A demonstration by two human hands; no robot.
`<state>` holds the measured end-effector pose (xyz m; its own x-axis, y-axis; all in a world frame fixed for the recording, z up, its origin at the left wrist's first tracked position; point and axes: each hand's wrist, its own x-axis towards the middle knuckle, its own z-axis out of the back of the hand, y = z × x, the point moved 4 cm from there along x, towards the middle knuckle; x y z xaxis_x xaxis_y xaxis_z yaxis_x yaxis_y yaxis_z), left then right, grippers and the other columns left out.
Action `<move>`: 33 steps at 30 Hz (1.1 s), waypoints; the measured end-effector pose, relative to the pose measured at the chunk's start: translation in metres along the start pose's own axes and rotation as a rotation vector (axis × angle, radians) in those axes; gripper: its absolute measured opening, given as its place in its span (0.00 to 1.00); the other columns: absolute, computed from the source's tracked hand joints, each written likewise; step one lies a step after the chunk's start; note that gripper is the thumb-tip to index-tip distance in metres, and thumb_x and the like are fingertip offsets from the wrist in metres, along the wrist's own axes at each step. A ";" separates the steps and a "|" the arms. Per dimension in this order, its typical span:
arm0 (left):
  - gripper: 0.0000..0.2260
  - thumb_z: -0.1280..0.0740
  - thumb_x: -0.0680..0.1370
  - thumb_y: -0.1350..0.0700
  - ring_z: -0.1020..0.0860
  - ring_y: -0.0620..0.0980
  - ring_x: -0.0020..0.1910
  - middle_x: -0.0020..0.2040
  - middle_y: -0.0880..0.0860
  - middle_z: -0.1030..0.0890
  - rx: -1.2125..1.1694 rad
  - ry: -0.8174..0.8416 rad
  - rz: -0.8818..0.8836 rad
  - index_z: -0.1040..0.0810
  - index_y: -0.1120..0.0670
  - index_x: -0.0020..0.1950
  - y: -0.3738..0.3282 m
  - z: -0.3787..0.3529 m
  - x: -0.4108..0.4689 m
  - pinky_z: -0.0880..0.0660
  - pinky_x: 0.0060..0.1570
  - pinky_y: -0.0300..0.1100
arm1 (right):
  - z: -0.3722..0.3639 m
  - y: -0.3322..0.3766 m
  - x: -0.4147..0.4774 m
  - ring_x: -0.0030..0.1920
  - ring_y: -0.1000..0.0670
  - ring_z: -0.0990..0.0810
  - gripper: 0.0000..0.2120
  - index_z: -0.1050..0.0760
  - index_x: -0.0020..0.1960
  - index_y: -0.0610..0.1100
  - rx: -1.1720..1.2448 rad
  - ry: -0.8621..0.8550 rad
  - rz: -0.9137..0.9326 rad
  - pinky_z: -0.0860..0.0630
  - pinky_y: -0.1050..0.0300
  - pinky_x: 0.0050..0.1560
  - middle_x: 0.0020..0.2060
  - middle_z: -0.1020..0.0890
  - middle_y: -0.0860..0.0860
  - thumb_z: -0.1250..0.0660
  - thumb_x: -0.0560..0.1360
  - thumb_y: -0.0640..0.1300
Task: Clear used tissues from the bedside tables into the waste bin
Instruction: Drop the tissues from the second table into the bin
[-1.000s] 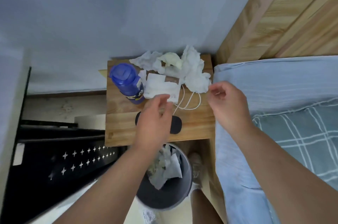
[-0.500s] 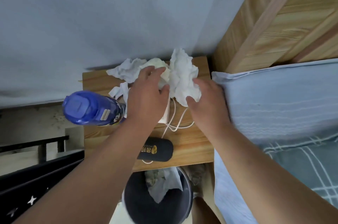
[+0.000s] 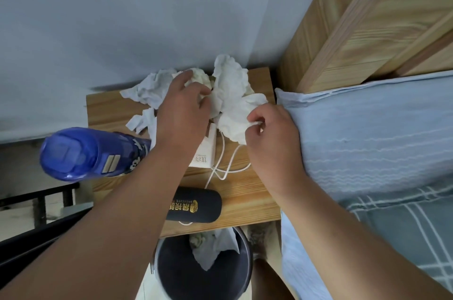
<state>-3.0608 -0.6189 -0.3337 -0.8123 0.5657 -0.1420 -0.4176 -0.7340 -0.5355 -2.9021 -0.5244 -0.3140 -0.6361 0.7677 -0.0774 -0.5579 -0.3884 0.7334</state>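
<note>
Part done: several tissues (image 3: 230, 84) left on table (image 3: 245, 192), some already in bin (image 3: 176, 277). Your L hand (image 3: 182, 113) grips a bunch, R hand (image 3: 272, 133) pinches one.

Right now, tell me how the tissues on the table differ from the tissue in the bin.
The tissues on the table are several wads heaped by the wall; the tissue in the bin is a smaller bunch. The left hand and right hand grip the tissues on the table; nothing touches the tissue in the bin. Both are white and crumpled.
</note>
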 end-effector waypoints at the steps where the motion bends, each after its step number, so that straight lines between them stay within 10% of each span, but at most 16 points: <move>1: 0.09 0.30 0.82 0.57 0.19 0.47 0.53 0.78 0.49 0.26 -0.016 -0.017 -0.007 0.14 0.54 0.60 -0.002 0.005 0.000 0.28 0.51 0.38 | 0.004 0.006 -0.003 0.46 0.53 0.23 0.09 0.20 0.52 0.42 0.005 -0.018 0.033 0.27 0.68 0.47 0.47 0.20 0.50 0.32 0.75 0.30; 10: 0.08 0.25 0.80 0.58 0.18 0.32 0.55 0.69 0.43 0.20 -0.564 -0.204 -0.043 0.15 0.44 0.52 -0.030 0.069 -0.089 0.23 0.52 0.25 | 0.060 0.042 -0.051 0.42 0.56 0.22 0.13 0.24 0.45 0.50 0.238 -0.223 -0.050 0.29 0.73 0.44 0.42 0.21 0.55 0.35 0.70 0.33; 14: 0.11 0.24 0.79 0.56 0.17 0.41 0.62 0.68 0.37 0.20 -0.788 -0.197 0.050 0.14 0.38 0.51 -0.015 0.083 -0.177 0.20 0.54 0.30 | 0.061 0.042 -0.111 0.34 0.55 0.25 0.11 0.23 0.42 0.47 0.335 -0.154 -0.119 0.30 0.68 0.37 0.35 0.22 0.52 0.36 0.68 0.32; 20: 0.06 0.21 0.76 0.57 0.15 0.50 0.62 0.68 0.47 0.17 -0.752 -0.194 0.194 0.12 0.45 0.48 0.045 0.048 -0.306 0.16 0.54 0.46 | 0.015 0.003 -0.222 0.34 0.53 0.23 0.14 0.23 0.39 0.51 0.270 0.066 -0.341 0.31 0.66 0.35 0.34 0.21 0.52 0.33 0.69 0.31; 26: 0.16 0.22 0.76 0.63 0.19 0.27 0.50 0.65 0.38 0.20 -0.491 0.152 0.446 0.15 0.41 0.42 0.124 -0.019 -0.376 0.27 0.47 0.20 | -0.057 -0.064 -0.297 0.48 0.60 0.21 0.18 0.23 0.45 0.55 0.074 0.303 -0.466 0.29 0.71 0.44 0.44 0.19 0.60 0.34 0.74 0.31; 33: 0.13 0.23 0.76 0.59 0.16 0.34 0.44 0.61 0.43 0.17 -0.451 0.327 0.593 0.17 0.39 0.45 0.176 -0.065 -0.389 0.22 0.45 0.31 | -0.103 -0.109 -0.331 0.53 0.56 0.19 0.17 0.20 0.62 0.51 0.005 0.480 -0.510 0.29 0.74 0.47 0.55 0.20 0.58 0.33 0.77 0.37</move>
<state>-2.7917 -0.9436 -0.4269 -0.6574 0.2629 -0.7062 0.3057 -0.7635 -0.5688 -2.6857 -0.7887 -0.4376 -0.4615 0.5433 -0.7013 -0.8475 -0.0361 0.5296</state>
